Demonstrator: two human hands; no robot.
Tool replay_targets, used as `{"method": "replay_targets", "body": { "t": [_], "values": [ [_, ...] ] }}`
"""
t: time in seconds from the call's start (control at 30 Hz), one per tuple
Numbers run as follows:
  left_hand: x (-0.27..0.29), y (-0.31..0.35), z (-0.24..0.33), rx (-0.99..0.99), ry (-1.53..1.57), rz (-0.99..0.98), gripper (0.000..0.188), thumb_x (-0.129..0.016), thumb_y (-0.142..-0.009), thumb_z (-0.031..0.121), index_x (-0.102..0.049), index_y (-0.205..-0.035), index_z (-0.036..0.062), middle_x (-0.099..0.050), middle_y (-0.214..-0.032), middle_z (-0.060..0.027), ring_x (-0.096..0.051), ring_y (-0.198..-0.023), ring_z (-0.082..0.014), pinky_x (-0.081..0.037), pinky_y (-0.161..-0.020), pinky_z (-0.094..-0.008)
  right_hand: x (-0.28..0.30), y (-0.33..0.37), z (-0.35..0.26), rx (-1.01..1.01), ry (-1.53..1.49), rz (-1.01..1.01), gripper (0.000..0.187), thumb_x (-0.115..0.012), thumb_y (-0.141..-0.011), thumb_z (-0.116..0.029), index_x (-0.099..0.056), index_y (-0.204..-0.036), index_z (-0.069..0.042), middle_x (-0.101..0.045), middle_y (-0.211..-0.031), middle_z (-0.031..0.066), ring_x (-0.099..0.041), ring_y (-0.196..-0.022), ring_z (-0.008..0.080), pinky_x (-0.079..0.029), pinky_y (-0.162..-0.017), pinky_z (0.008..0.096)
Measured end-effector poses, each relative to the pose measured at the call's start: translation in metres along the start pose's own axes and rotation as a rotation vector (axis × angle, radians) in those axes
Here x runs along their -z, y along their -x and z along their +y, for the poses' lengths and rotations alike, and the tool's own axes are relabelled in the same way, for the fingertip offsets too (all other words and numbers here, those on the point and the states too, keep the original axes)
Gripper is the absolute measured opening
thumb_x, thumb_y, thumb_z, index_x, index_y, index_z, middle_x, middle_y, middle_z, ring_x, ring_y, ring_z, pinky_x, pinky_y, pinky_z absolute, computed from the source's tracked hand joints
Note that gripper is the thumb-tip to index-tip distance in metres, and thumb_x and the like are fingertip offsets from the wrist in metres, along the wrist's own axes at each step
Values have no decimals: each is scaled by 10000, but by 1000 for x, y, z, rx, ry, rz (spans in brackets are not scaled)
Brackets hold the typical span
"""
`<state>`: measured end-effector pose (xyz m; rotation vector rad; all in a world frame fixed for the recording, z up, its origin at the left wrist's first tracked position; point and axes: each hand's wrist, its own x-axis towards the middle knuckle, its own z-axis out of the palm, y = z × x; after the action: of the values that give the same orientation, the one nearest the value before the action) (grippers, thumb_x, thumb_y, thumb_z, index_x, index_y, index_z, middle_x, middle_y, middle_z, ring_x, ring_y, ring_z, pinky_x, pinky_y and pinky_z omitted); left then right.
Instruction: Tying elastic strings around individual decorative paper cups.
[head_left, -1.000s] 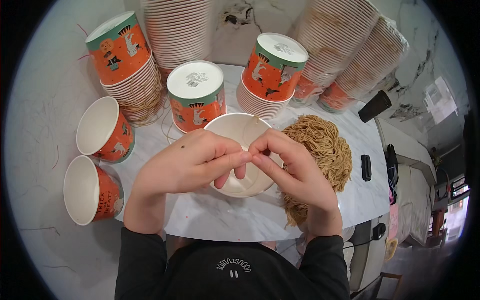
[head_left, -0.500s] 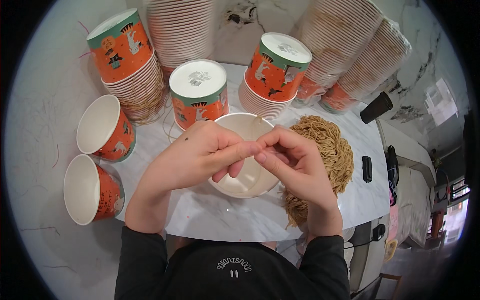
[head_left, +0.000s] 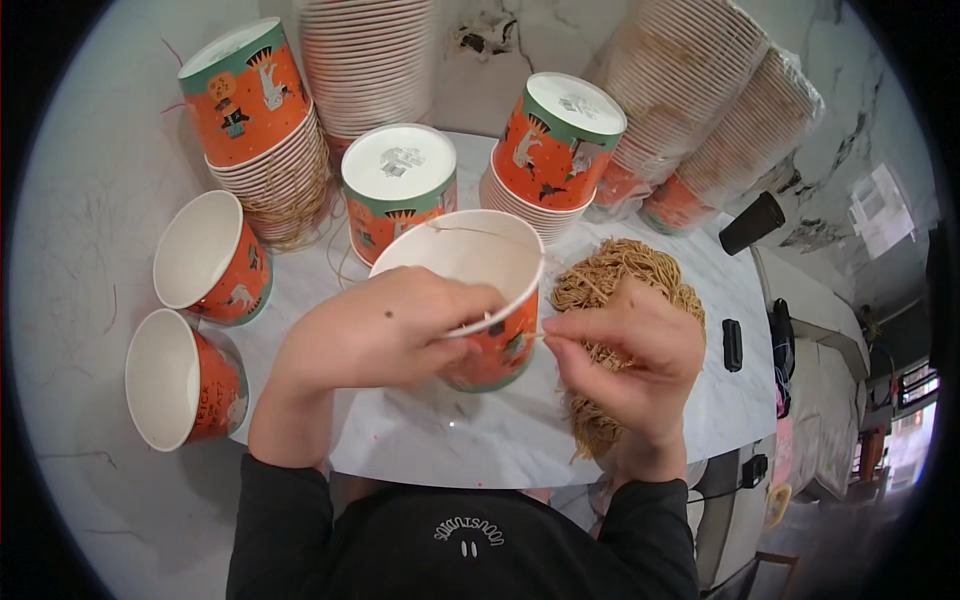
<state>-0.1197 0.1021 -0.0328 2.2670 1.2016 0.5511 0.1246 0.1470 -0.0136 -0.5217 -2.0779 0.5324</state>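
My left hand (head_left: 385,325) grips the near rim of an orange and green paper bucket (head_left: 490,365), its fingers over the edge and inside. The bucket is tilted slightly on the table in front of me, its white mouth upward. To its right, my right hand (head_left: 635,355) pinches a thin tan string (head_left: 534,335) close against the bucket's outer wall. A length of string also runs across the far part of the bucket's inside. Behind my right hand lies a thick bundle of tan strings (head_left: 650,270), partly hidden by the hand.
Two open buckets (head_left: 205,385) lie tipped at the left. An upturned bucket (head_left: 400,165) stands behind the held one, with stacks of buckets (head_left: 565,130) around it. A black cup (head_left: 752,222) and a small black object (head_left: 732,345) are at the right of the table (head_left: 400,450).
My hands have come apart from pinching together over the bucket. The left has taken hold of the rim and tilted the bucket; the right has moved rightward, holding the string outside it.
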Motion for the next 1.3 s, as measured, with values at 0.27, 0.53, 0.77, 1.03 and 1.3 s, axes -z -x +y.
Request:
{"method": "replay_targets", "body": {
  "t": [0.27, 0.53, 0.77, 1.03, 1.3],
  "values": [
    [2, -11, 9, 237, 844, 235, 426, -769, -862, 4, -616, -1256, -47, -707, -1036, -56, -688, -892, -76, -559, -689, -187, -1, -1, 9, 113, 166, -99, 254, -820, -727, 13, -788, -959, -84, -561, -678, 27, -556, -549, 161, -416, -487, 288],
    [3, -15, 11, 193, 1053, 231, 513, -653, -862, -68, -572, -1368, -84, -704, -1179, -116, -701, -1012, -117, -597, -767, -223, -10, -2, 11, 180, 233, -19, 258, -802, -761, 1, -731, -1003, -54, -681, -877, 67, -684, -685, 223, -554, -597, 322],
    [-2, -21, 5, 189, 1179, 226, 570, -654, -842, -81, -546, -1401, -95, -702, -1249, -171, -708, -1106, -166, -615, -867, -261, -12, -1, 21, 202, 297, -3, 252, -809, -754, -12, -733, -992, -49, -687, -946, 72, -697, -745, 224, -565, -627, 331],
    [-4, -25, 4, 186, 1241, 217, 554, -650, -854, -84, -557, -1400, -88, -710, -1247, -162, -708, -1115, -164, -598, -903, -255, -13, -1, 21, 157, 324, -20, 236, -778, -737, 80, -735, -949, -12, -689, -937, 83, -695, -790, 217, -557, -665, 302],
    [-10, -32, -19, 156, 1344, 223, 400, -672, -921, -57, -627, -1319, -73, -732, -1184, -154, -726, -1048, -159, -588, -929, -265, -16, -3, 29, 174, 339, -42, 210, -792, -782, -20, -738, -982, -47, -677, -957, 60, -702, -754, 219, -575, -637, 328]
  ]
}}
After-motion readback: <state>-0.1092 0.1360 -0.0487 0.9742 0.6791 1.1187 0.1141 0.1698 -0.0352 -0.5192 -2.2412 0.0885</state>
